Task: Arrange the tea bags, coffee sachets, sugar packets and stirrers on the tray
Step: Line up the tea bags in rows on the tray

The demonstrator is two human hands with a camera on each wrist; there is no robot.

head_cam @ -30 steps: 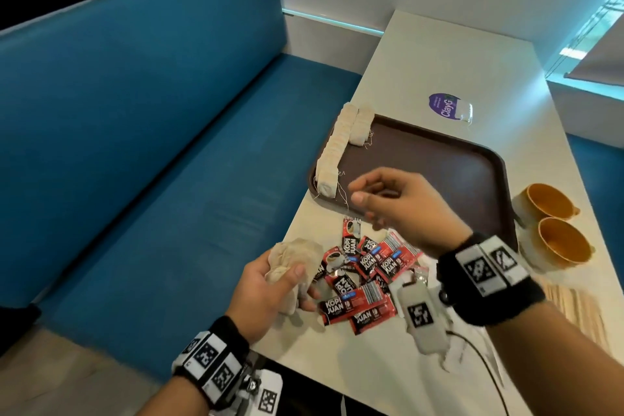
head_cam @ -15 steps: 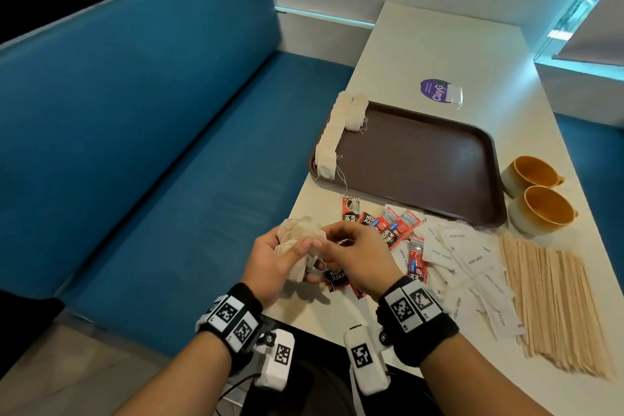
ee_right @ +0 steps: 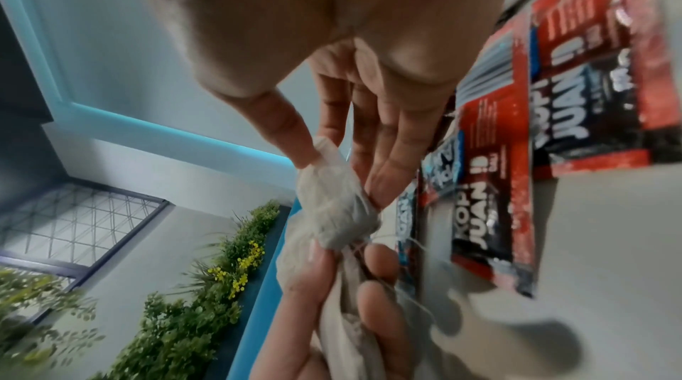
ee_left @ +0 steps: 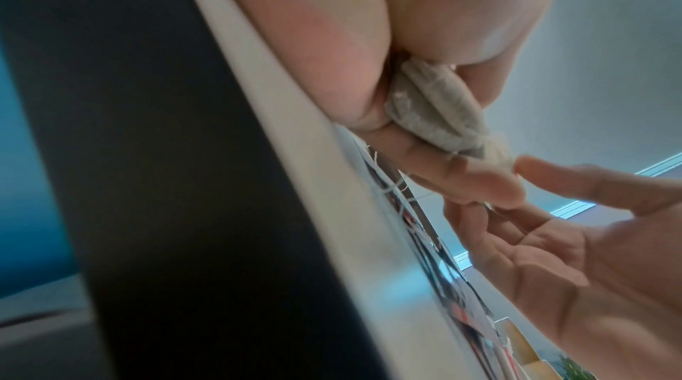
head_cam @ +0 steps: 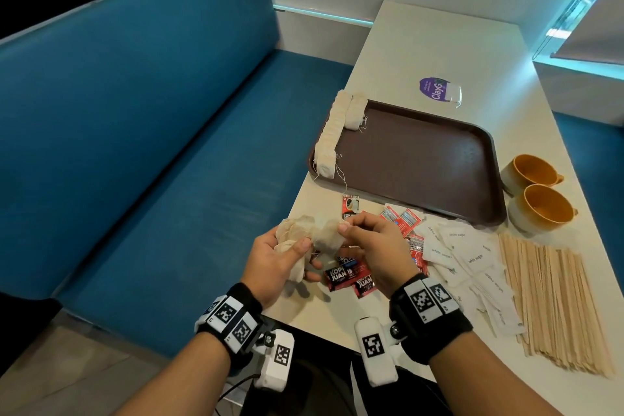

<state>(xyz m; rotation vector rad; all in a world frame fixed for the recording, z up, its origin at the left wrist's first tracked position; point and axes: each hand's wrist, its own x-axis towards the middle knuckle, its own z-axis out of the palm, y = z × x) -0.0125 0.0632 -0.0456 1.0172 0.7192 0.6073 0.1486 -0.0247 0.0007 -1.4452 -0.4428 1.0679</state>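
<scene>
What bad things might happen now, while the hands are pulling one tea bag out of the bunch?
1. The right hand pinches one tea bag while the left hand grips the bunch. Their loose strings look tangled, so pulling might drag out extras or tear the paper.
2. The hands work at the table edge above the blue bench; a dropped bag could fall there.
3. A wrist might sweep the coffee sachets lying underneath.

Brown tray (head_cam: 418, 159) flat on worktop, a row of beige tea bags (head_cam: 332, 133) along its left rim, short second row (head_cam: 356, 111) beside it. Loose tea bag bunch (head_cam: 304, 240) held above the near edge. Red-black coffee sachets (head_cam: 344, 275) scattered flat, white sugar packets (head_cam: 469, 257) overlapping right of them, wooden stirrers (head_cam: 553, 304) bundled far right, possibly touching the packets.
</scene>
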